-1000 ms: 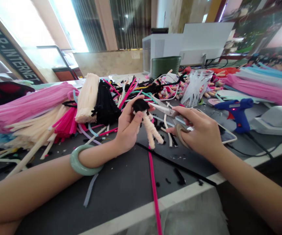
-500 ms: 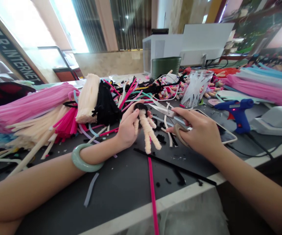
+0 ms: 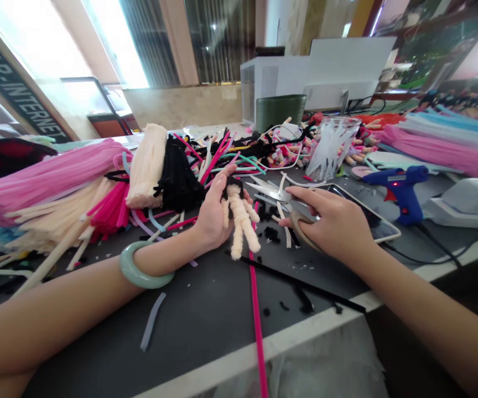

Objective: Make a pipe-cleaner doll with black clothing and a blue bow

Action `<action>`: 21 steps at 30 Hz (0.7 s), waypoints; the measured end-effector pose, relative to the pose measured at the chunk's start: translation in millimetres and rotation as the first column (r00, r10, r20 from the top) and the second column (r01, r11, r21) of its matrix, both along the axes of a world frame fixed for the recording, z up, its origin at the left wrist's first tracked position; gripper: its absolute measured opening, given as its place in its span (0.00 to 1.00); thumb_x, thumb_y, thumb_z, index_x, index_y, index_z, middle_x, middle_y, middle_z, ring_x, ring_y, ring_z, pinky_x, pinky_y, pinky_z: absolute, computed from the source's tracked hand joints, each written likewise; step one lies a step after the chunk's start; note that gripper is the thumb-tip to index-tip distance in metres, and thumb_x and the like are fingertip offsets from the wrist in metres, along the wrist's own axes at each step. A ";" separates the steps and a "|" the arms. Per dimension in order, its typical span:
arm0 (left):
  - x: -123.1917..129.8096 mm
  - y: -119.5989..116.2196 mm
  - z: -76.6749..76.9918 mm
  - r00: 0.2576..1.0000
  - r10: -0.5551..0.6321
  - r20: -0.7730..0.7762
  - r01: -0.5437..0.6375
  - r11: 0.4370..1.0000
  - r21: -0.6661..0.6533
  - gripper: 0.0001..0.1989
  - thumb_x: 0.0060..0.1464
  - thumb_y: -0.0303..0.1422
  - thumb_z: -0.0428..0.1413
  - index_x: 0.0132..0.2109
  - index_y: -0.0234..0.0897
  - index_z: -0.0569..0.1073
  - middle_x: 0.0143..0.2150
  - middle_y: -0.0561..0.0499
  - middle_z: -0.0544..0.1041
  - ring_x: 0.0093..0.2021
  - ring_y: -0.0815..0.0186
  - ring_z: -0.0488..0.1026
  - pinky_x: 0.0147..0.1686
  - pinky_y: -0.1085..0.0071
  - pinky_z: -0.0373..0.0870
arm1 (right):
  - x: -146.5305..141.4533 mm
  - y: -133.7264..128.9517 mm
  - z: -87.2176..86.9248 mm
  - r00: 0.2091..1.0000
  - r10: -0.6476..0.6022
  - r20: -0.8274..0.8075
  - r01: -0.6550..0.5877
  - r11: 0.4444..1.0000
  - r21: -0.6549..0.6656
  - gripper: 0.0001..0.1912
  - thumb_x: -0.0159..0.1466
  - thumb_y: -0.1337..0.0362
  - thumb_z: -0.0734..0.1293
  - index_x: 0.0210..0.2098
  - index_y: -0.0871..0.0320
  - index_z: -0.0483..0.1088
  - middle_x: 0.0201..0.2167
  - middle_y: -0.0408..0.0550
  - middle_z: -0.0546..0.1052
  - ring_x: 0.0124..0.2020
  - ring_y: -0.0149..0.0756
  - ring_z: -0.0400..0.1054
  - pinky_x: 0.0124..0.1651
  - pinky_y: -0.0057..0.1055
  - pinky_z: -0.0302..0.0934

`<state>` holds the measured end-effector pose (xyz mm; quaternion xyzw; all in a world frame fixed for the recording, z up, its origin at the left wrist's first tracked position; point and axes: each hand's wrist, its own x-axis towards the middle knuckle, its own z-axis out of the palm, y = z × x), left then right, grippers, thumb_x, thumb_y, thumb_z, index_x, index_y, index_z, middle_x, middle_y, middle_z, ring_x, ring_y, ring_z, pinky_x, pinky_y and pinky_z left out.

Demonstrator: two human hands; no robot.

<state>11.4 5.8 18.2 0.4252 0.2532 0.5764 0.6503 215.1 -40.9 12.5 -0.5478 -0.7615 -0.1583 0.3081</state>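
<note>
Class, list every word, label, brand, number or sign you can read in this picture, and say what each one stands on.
"O Z R - INTERNET": pale letters on the dark slanted sign at the far left; the picture's edge may cut off its beginning.
Marking on the blue glue gun: too small and blurred to read.
No other text can be made out.
</note>
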 end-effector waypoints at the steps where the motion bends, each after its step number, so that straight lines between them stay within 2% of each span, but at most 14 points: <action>1: -0.1 -0.2 -0.3 1.000 -0.006 -0.007 0.006 1.000 0.014 0.16 0.61 0.40 0.45 0.54 0.45 0.63 0.24 0.54 0.71 0.26 0.63 0.74 0.26 0.68 0.72 | 0.3 0.2 -0.1 1.000 -0.002 0.007 0.002 1.000 -0.004 0.24 0.58 0.51 0.67 0.51 0.53 0.72 0.31 0.47 0.77 0.34 0.40 0.72 0.33 0.31 0.60; 7: -0.8 -2.2 0.0 0.998 -0.045 -0.036 0.046 0.999 0.018 0.10 0.61 0.41 0.45 0.44 0.43 0.65 0.24 0.55 0.69 0.26 0.65 0.73 0.26 0.68 0.73 | 1.5 2.5 -2.6 1.000 0.021 0.021 -0.021 0.999 -0.024 0.25 0.56 0.49 0.69 0.51 0.52 0.72 0.34 0.46 0.78 0.34 0.40 0.72 0.31 0.31 0.59; 10: -1.2 -2.2 0.2 0.996 -0.074 -0.053 0.075 0.997 0.006 0.10 0.61 0.41 0.44 0.41 0.42 0.64 0.23 0.54 0.69 0.25 0.64 0.73 0.23 0.68 0.73 | 1.5 2.6 -3.1 0.999 0.037 0.030 -0.036 0.998 -0.044 0.26 0.56 0.48 0.69 0.51 0.52 0.72 0.33 0.46 0.78 0.32 0.38 0.71 0.31 0.30 0.58; 16: -2.7 -2.2 -1.8 0.990 -0.128 -0.066 0.129 0.991 0.015 0.11 0.62 0.40 0.41 0.39 0.41 0.65 0.23 0.53 0.71 0.23 0.64 0.73 0.22 0.68 0.72 | 1.1 1.1 -1.8 0.998 0.036 0.057 -0.032 0.997 -0.067 0.27 0.55 0.48 0.69 0.51 0.51 0.72 0.34 0.46 0.78 0.32 0.38 0.70 0.30 0.30 0.58; 21: -4.0 -2.7 -2.3 0.987 -0.134 -0.089 0.136 0.991 0.016 0.11 0.61 0.40 0.43 0.39 0.41 0.65 0.26 0.52 0.73 0.23 0.63 0.74 0.23 0.67 0.73 | 2.4 0.8 -3.0 0.996 0.061 0.072 -0.057 0.996 -0.062 0.26 0.56 0.48 0.69 0.51 0.51 0.72 0.35 0.46 0.78 0.32 0.37 0.70 0.31 0.30 0.58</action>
